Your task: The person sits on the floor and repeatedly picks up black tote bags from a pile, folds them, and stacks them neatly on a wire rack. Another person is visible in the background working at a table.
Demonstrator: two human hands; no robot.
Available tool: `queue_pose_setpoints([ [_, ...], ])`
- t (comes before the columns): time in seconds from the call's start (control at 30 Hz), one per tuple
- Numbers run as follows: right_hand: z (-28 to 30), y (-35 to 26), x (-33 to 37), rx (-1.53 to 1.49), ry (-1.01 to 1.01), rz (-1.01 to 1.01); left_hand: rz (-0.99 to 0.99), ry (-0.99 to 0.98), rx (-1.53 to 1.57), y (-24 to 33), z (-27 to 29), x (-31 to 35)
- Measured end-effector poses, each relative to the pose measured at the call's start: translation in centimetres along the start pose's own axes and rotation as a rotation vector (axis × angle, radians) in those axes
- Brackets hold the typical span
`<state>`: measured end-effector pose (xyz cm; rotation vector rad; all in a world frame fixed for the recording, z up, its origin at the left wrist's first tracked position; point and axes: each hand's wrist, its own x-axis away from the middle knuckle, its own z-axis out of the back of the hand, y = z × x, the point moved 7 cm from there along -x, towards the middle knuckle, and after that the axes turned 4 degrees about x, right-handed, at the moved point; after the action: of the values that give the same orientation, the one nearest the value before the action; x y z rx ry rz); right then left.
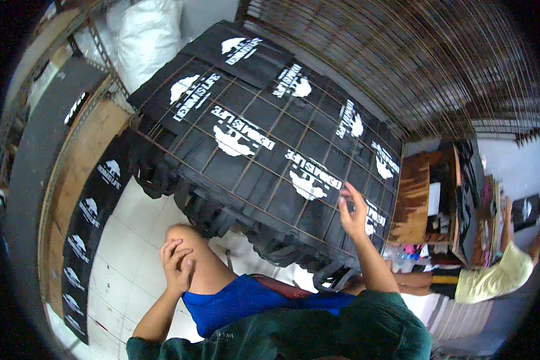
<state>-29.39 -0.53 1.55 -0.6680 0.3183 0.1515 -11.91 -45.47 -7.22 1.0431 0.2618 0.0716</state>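
Black printed shirts (264,150), laid in rows on a wire rack (234,198) from ten to three o'clock, could smudge or slide off if the open right hand (353,213) drags across them, while the left hand (177,264) rests open on the knee (189,240).

Black garments (252,144) with white printed motifs cover a rust-brown wire rack (234,180), more of them running along the brown wooden board (78,168) at its left edge. Blue shorts (240,303) and a dark green top (318,336) clothe the seated person above white floor tiles (126,240). A co-worker wears pale yellow (498,279).
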Motion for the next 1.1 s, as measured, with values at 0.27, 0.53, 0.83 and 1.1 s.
queue_pose_setpoints([
  [0.27,13.2,6.0,17.9,0.215,0.436,-0.26,-0.102,-0.036,-0.289,4.3,-1.5,1.0],
  [0.53,14.9,10.1,26.1,0.436,0.39,-0.424,-0.28,-0.629,-0.121,15.2,-15.0,8.1],
  [0.83,13.0,12.3,27.6,0.378,0.064,-0.5,-0.072,-1.349,-0.126,10.7,-28.7,16.3],
  [1.1,13.2,12.1,28.1,0.306,0.034,-0.455,-0.056,-1.333,-0.316,10.8,-27.8,16.0],
])
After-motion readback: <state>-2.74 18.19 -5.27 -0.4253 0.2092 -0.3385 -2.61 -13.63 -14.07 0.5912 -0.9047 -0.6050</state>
